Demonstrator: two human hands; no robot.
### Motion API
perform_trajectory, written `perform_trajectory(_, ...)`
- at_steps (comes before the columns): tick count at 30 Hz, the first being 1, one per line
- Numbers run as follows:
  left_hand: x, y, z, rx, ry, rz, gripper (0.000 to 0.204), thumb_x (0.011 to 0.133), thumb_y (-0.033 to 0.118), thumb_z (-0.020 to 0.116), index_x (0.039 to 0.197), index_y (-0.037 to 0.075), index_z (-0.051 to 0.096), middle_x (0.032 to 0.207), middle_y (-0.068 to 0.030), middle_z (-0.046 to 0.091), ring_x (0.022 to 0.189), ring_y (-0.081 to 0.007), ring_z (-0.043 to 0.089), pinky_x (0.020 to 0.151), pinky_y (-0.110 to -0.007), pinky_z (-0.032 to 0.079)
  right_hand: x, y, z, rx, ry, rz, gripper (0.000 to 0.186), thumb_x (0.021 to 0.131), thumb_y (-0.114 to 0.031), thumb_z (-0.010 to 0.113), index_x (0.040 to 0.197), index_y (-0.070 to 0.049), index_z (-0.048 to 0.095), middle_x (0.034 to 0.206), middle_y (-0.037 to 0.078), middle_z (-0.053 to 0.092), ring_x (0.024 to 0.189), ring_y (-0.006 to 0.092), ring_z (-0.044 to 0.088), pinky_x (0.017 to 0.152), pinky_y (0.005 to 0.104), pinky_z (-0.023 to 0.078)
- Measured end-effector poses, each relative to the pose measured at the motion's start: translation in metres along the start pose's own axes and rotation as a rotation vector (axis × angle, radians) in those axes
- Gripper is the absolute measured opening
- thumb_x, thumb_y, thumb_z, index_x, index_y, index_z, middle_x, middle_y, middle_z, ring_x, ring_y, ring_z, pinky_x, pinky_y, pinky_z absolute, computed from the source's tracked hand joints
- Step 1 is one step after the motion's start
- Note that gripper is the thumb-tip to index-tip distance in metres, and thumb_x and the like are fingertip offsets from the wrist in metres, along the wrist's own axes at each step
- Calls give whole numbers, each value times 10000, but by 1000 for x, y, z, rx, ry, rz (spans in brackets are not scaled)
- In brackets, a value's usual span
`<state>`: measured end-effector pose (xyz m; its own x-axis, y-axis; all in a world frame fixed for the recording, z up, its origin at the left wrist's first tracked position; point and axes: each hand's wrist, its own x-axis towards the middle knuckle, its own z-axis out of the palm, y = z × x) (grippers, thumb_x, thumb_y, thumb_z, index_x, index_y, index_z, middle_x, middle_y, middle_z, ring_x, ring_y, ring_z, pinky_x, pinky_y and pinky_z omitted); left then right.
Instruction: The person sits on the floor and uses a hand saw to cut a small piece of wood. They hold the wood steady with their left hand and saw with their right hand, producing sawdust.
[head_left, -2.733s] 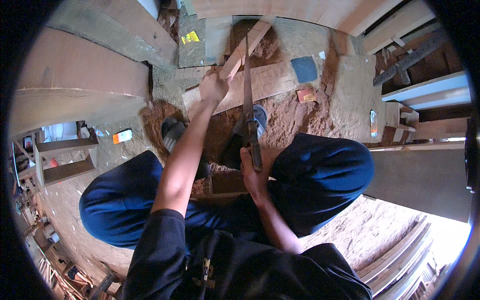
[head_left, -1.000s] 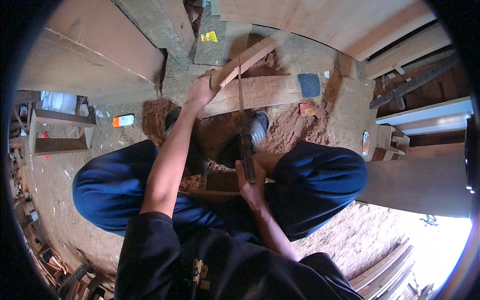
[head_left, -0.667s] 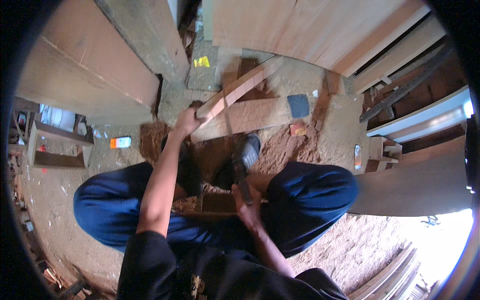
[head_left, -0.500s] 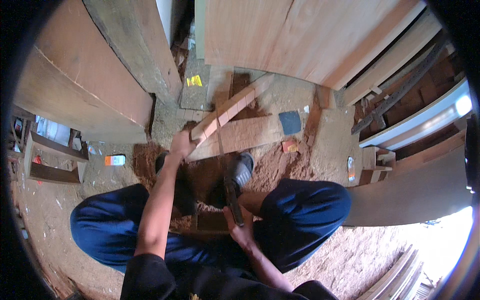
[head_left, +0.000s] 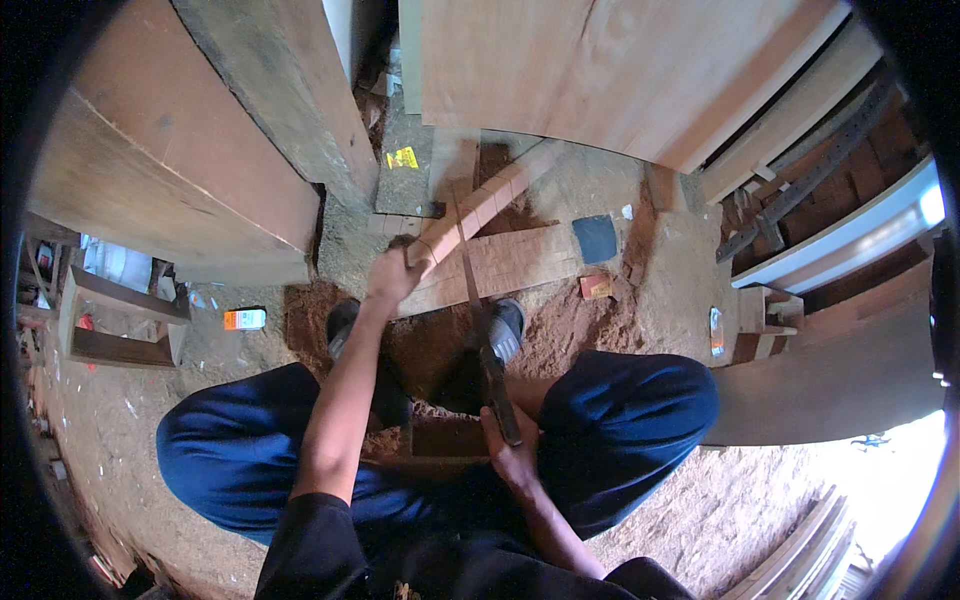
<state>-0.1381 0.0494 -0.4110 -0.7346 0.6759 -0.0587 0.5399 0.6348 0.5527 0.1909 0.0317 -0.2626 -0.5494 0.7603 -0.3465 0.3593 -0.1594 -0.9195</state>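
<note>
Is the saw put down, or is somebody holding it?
Held: the right hand is wrapped around the handle of the saw, and its blade crosses the wooden strip.

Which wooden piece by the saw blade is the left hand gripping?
The narrow strip with crosswise lines, its near end in the left hand; the wider board isn't gripped.

The saw blade (head_left: 469, 272) is dull metal, the strip (head_left: 486, 205) matt wood.

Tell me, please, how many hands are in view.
2: the left hand grips the near end of the strip; the right hand holds the saw by its handle.
</note>
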Motion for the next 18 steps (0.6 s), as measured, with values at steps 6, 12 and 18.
perform_trajectory(6,-8,38,-19,-40,-17,-82,545,813,447,724,1165,42,630,1021,-263,684,995,-416,661,851,-505,535,2,13,4,-82,7,-71,204,948,-186,642,838,-25,580,703,-10,526,669,100,472,592,304,390)
perform_trajectory(12,-8,32,-11,38,-45,-147,580,826,519,691,1110,18,627,1065,-240,687,1001,-411,662,864,-493,537,-2,11,0,-35,41,-38,182,944,-178,646,836,-43,590,684,-22,528,626,79,468,555,288,385)
perform_trajectory(18,5,6,11,108,-146,-45,643,847,610,633,1107,22,633,1067,-226,688,1024,-400,659,881,-489,531,-4,-4,-7,58,-11,21,134,950,-144,628,856,-54,600,684,-47,512,621,48,452,541,256,364)
